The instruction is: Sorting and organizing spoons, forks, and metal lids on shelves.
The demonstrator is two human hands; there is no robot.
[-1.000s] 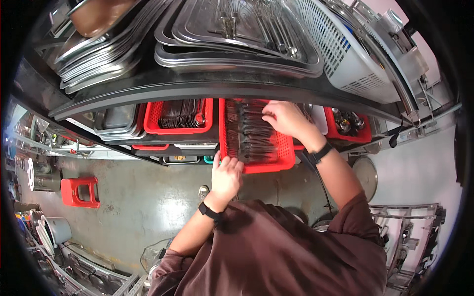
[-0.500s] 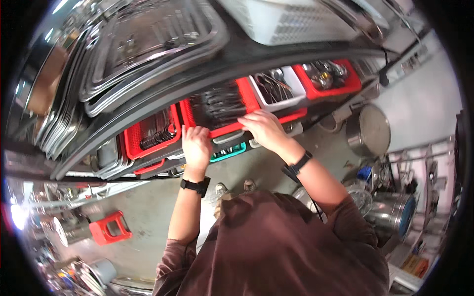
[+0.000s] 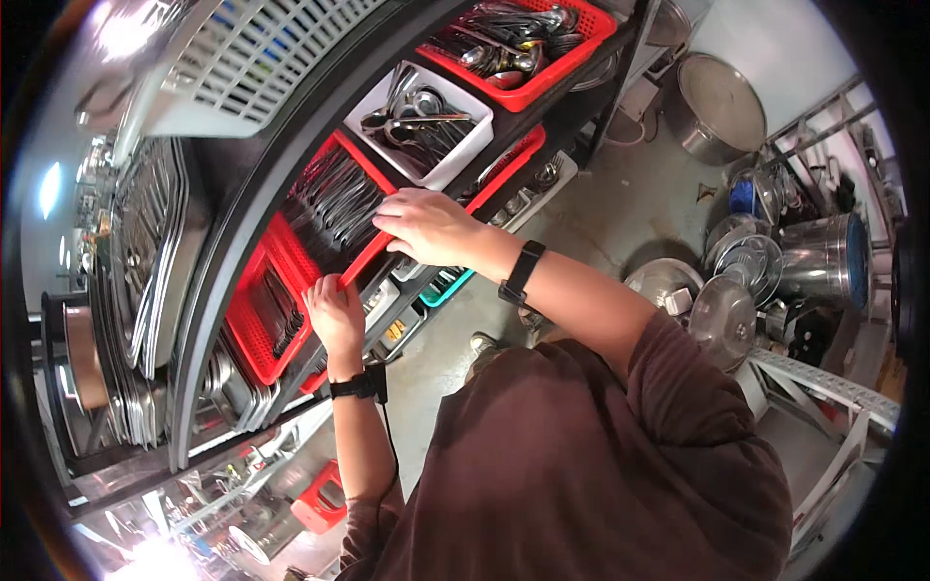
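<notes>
Both hands are on one red plastic basket (image 3: 334, 228) that sits on a dark shelf (image 3: 242, 242) and is full of steel cutlery (image 3: 334, 198). The left hand (image 3: 332, 312) is curled around the front rim of the basket near its lower end, with the fingers closed over the edge. The right hand (image 3: 426, 225) lies on the same rim near the upper end; its fingers bend over the edge, into the basket, and they seem to touch the cutlery there, but I cannot tell if they pinch any piece.

The basket is directly ahead of both hands, not to one side. Its long axis goes from the lower left of the picture to the upper right, along the shelf front, and the two hands are spread along this axis. The cutlery inside lies mostly across it, pointing from the front rim toward the back. The right hand reaches deeper into the basket than the left one.

Beside the right hand stands a white bin with ladles and spoons (image 3: 418, 124), and further along is another red basket with utensils (image 3: 523, 44). Steel pots and lids (image 3: 765, 261) are on the floor at the right.
</notes>
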